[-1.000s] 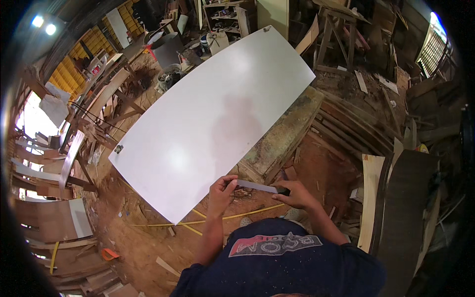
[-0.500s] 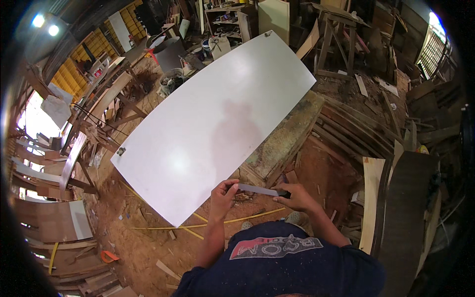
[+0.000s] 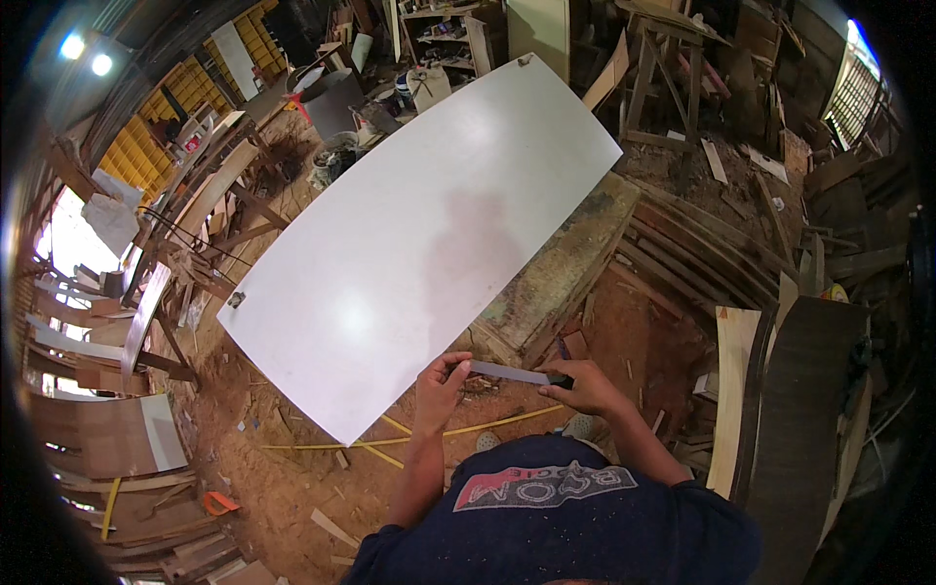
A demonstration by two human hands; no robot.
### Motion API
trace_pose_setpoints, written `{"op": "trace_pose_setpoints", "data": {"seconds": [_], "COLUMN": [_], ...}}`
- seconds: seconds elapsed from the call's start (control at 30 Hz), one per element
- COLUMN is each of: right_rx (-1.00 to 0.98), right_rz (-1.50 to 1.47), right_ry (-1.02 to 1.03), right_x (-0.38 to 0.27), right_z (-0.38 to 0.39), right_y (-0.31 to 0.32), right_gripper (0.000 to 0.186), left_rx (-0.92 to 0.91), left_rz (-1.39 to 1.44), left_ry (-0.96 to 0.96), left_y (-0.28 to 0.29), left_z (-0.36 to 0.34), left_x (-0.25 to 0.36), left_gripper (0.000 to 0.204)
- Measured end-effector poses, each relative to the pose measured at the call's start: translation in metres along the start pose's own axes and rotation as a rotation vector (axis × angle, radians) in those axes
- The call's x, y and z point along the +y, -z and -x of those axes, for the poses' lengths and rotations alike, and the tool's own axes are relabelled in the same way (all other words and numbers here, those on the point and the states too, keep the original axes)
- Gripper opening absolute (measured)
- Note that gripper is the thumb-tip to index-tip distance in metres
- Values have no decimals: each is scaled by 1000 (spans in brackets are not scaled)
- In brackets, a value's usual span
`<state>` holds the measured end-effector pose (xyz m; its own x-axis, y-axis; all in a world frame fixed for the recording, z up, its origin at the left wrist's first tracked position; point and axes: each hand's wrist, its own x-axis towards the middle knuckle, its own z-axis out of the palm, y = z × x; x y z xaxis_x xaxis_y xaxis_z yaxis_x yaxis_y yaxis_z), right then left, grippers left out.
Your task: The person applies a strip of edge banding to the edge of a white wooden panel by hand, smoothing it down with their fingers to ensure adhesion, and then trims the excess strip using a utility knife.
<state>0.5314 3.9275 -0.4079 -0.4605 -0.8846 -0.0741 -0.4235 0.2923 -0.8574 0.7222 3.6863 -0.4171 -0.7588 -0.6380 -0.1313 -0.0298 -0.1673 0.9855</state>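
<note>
In both my hands, level in front of my chest, is a flat, grey, blade-like tool (image 3: 509, 372) with a dark handle; I cannot make out its exact kind. My left hand (image 3: 444, 390) pinches the tool's left end between thumb and fingers. My right hand (image 3: 585, 388) is closed round the dark handle at the other end. Just beyond the hands lies a large white glossy panel (image 3: 390, 283), tilted across the view, with a small dark fitting at each of two far-side corners. My shadow falls on it.
A worn bench (image 3: 561, 273) shows beneath the panel's right edge. Yellow strips (image 3: 507, 423) lie on the dirt floor near its front corner, and an orange-handled tool (image 3: 221, 503) at lower left. Long boards (image 3: 799, 409) stand at right; a wooden trestle (image 3: 663, 88) is at the back.
</note>
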Motion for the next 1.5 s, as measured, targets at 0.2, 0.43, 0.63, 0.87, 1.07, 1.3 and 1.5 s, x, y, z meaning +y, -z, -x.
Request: {"op": "trace_pose_setpoints", "data": {"seconds": [0.2,0.43,0.63,0.87,1.07,1.3,1.5], "right_rx": [-38,-55,-53,-26,84,246,374], "right_rz": [-15,0,-48,-19,-68,-75,-119], "right_ry": [-38,-26,-6,3,25,28,-111], "right_x": [5,6,8,13,26,69,104], "right_z": [1,-2,-3,-2,15,51,82], "right_y": [8,11,9,6,21,86,155], "right_gripper": [48,48,47,45,42,41,44], "left_rx": [1,19,28,17,-124,-300,-389], "left_rz": [-19,-17,-11,-14,278,372,449], "left_ry": [-6,-19,-8,-33,-22,-11,-63], "left_y": [-8,-11,-10,-10,-38,-144,-244], "left_z": [-2,0,-1,-4,-24,-70,-105], "left_x": [-1,-1,-5,-8,-11,-18,-18], "left_gripper": [25,24,23,24,29,30,32]}}
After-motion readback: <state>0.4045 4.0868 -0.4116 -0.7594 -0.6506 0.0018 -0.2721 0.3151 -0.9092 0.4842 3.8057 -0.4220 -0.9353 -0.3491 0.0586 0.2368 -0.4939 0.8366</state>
